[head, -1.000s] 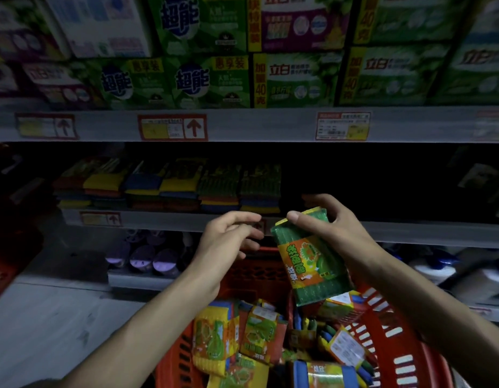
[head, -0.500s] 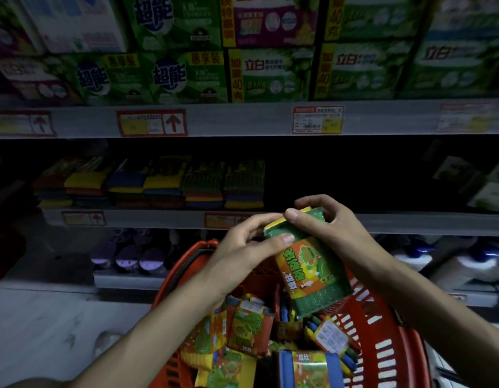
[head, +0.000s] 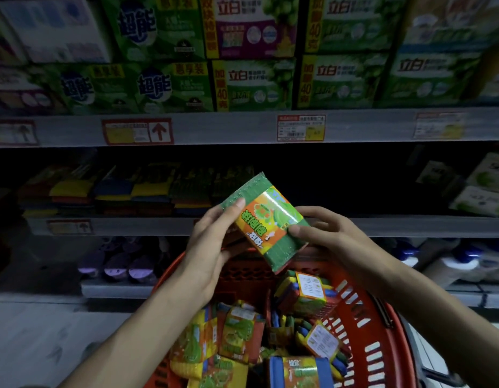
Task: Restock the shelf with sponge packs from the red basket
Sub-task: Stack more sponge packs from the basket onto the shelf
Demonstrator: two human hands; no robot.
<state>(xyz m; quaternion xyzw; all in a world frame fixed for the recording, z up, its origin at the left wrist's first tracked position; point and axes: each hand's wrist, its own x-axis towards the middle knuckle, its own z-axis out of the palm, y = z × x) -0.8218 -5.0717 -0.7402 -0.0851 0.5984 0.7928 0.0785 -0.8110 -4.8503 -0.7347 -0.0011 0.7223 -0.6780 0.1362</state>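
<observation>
A green sponge pack with an orange label [head: 263, 219] is tilted in the air above the red basket [head: 363, 312]. My left hand [head: 211, 242] grips its upper left end, thumb on the front. My right hand [head: 324, 233] pinches its lower right side. Several more sponge packs [head: 237, 337] lie loose in the basket below. In front is the dim middle shelf [head: 382, 226], with stacked sponge packs [head: 113, 194] on its left part and a dark gap to the right of them.
Green and purple detergent boxes [head: 253, 82] fill the shelf above, behind price tags [head: 301, 127]. White packets [head: 483, 189] sit at the right of the middle shelf. Purple items [head: 127, 267] and white bottles [head: 450, 261] stand on the lower shelf.
My left hand reached over and took hold of the pack's top end. Both hands turned the pack so it lies more sideways and lifted it toward the shelf.
</observation>
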